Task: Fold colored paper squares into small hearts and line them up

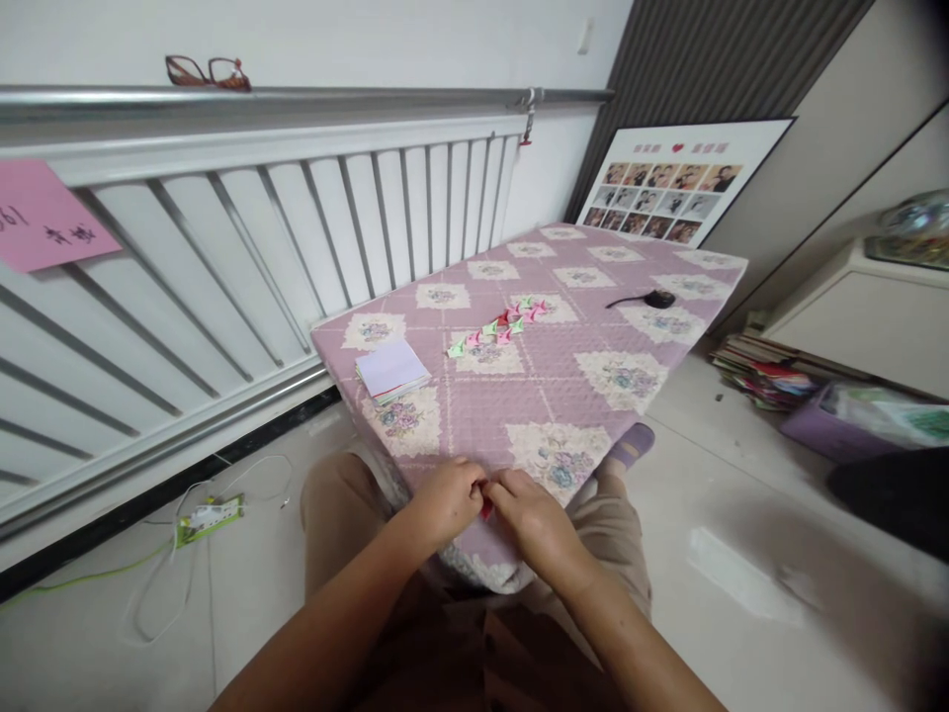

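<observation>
My left hand (pixel 451 496) and my right hand (pixel 528 509) meet at the near end of the cloth-covered table. Between them, the fingers of both pinch a small piece of red paper (pixel 486 509), mostly covered by the fingers. Farther up the table lie several small folded paper pieces (pixel 490 327) in pink, green and red, set out in two slanting rows. To their left is a stack of square paper sheets (pixel 391 370) with a pale lilac sheet on top.
A black object with a thin cord (pixel 658 299) lies on the table's far right. A white radiator (pixel 386 218) runs along the left, with glasses (pixel 208 73) on the pipe above. A power strip (pixel 211 519) and cables are on the floor. A photo board (pixel 667 183) stands behind the table.
</observation>
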`<state>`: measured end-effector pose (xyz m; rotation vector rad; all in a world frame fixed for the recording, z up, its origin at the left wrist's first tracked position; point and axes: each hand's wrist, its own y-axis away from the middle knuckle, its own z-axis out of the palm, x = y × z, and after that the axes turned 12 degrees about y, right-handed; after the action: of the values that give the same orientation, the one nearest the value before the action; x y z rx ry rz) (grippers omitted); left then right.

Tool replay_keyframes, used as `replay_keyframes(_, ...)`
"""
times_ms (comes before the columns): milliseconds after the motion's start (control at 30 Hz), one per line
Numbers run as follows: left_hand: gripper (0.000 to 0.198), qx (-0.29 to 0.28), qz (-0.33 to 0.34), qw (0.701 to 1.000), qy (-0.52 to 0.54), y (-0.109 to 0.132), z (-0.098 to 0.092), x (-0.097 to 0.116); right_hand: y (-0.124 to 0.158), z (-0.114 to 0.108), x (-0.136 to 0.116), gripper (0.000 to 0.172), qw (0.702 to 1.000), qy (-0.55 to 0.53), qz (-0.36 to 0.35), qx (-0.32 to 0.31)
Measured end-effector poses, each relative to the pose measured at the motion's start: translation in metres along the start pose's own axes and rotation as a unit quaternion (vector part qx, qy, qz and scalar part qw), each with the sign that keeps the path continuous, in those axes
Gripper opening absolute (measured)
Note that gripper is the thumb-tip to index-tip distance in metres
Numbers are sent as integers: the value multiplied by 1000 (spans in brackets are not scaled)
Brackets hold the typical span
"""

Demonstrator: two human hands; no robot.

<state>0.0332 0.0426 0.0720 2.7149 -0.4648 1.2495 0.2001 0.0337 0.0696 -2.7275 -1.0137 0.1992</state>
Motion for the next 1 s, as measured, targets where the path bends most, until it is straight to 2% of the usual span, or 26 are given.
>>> replay_keyframes(200, 22, -10, -4, 997, 70, 1, -14, 9, 6, -2, 1, 16, 997, -67, -25, 40)
replay_keyframes(300, 24, 4, -1, 985, 173, 9, -18, 13, 8, -4, 1, 15, 987, -153, 6, 53)
replay_keyframes(400, 17, -4, 20, 969, 244, 19, -21, 17, 10, -9, 0, 13, 967, -248, 45, 47)
replay_keyframes(467, 10, -13, 39, 968, 249, 23, -21, 18, 11, -13, -2, 14, 951, -299, 67, 35)
replay_keyframes(567, 9, 6, 34, 966, 255, 27, -19, 17, 12, -18, -6, 16, 933, -342, 107, 22)
replay_keyframes(700, 10, 8, 11, 959, 285, 28, -14, 16, 13, -19, -11, 19, 911, -385, 138, 56)
replay_keyframes(767, 9, 30, -11, 957, 290, 29, -11, 17, 13, -18, -14, 21, 893, -406, 177, 77)
replay_keyframes(867, 8, 97, -45, 939, 327, 29, -1, 19, 12, -15, -17, 23, 868, -419, 248, 97)
replay_keyframes(933, 18, 131, -52, 914, 381, 29, 5, 20, 11, -14, -20, 25, 857, -431, 265, 104)
replay_keyframes(1000, 30, 136, -53, 895, 422, 29, 10, 20, 9, -14, -21, 27, 840, -454, 274, 111)
